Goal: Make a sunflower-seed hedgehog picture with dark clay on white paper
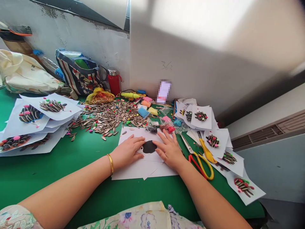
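Observation:
A flat black oval (pixel 149 147) lies on a sheet of white paper (pixel 133 170) in front of me, with a small pale shape at its left end. My left hand (pixel 127 151) rests on the paper at the left of the oval, fingers stretched out. On the other side my right hand (pixel 169 149) lies flat with spread fingers, its fingertips near the oval's right edge. Neither hand holds anything. Just beyond the paper are small bags of coloured clay (pixel 170 128). To the right of my right hand lie scissors (pixel 199 159) with red and yellow handles.
Sunflower seeds (pixel 109 116) are heaped on the green table (pixel 95 190). Stacks of seed-decorated paper stand left (pixel 54 146) and right (pixel 220 136). A yellow utility knife (pixel 207 151) lies by the scissors. Bags (pixel 79 71) and a red flask (pixel 113 82) line the wall.

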Demonstrator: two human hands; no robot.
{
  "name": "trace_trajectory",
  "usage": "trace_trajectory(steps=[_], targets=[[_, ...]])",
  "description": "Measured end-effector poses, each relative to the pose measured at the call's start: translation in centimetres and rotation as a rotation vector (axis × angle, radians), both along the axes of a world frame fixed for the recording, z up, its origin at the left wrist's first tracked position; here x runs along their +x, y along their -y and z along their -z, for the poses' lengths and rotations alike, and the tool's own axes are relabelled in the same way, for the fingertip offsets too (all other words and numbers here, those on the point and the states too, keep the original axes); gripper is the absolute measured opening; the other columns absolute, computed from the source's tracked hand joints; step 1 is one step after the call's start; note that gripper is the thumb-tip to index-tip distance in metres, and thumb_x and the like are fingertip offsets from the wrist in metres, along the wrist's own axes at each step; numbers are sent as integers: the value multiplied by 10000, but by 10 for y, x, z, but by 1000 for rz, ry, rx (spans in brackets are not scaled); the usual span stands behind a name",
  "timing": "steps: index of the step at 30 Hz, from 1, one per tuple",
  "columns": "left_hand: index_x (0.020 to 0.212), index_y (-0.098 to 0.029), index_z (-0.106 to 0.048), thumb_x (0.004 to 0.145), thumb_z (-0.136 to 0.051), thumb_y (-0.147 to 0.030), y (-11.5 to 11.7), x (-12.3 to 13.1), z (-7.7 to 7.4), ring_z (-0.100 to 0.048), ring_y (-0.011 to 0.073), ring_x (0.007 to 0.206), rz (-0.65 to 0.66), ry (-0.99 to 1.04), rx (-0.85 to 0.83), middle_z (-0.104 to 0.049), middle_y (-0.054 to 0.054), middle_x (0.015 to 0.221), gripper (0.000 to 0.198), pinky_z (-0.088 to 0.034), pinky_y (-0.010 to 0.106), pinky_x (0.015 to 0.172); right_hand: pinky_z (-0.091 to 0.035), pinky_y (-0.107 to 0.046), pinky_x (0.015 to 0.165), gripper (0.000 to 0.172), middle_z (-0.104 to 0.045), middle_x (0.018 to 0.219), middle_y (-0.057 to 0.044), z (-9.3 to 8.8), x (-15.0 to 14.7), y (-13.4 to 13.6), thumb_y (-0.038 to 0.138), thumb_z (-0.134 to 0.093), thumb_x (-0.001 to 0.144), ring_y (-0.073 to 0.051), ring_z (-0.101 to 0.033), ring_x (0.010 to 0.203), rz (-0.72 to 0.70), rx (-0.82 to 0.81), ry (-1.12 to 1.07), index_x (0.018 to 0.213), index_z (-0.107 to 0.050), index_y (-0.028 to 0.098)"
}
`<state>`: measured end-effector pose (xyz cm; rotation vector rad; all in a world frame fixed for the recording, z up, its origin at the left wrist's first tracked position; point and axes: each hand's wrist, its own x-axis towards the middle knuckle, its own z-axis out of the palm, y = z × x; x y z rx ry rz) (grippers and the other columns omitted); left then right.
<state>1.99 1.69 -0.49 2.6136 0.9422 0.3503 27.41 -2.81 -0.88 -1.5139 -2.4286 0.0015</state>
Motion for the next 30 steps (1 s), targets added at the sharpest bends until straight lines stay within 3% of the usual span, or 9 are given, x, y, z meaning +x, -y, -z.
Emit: trace_trajectory(steps=[3, 7, 16, 30], targets=[[1352, -177, -524, 846, -675, -376, 0, 0, 2, -424, 270, 1377, -35, 5, 21, -458, 146, 1490, 564, -271, 477, 1187, -60, -662, 1155, 400, -304, 1590, -50, -5, -9, 4, 469, -461, 974, -317, -137, 1499, -83, -19, 42, 1330, -586, 333], [1333, -159, -547, 820, -707, -375, -1, 0, 0, -432, 299, 1368, -43, -10, 14, -483, 162, 1465, 579, -263, 526, 1179, -52, -677, 1146, 495, -262, 1606, -58, -9, -21, 7, 569, -473, 943, -336, -101, 1502, -142, -47, 76, 1378, -537, 342], [1287, -181, -583, 826, -701, -359, -2, 2, -3, -485, 302, 1322, -26, -5, 1, -534, 147, 1417, 508, -255, 554, 1170, -13, -674, 1146, 548, -280, 1599, -66, -8, -33, 7, 628, -456, 927, -350, -155, 1488, -136, 17, 124, 1364, -558, 315], [1345, -172, -538, 836, -686, -356, -2, 2, -2, -467, 295, 1344, -23, -12, -12, -518, 160, 1437, 562, -236, 556, 1179, -94, -685, 1136, 581, -241, 1612, -78, -4, -37, 4, 620, -390, 954, -326, -106, 1501, -84, -33, 123, 1440, -461, 310]])
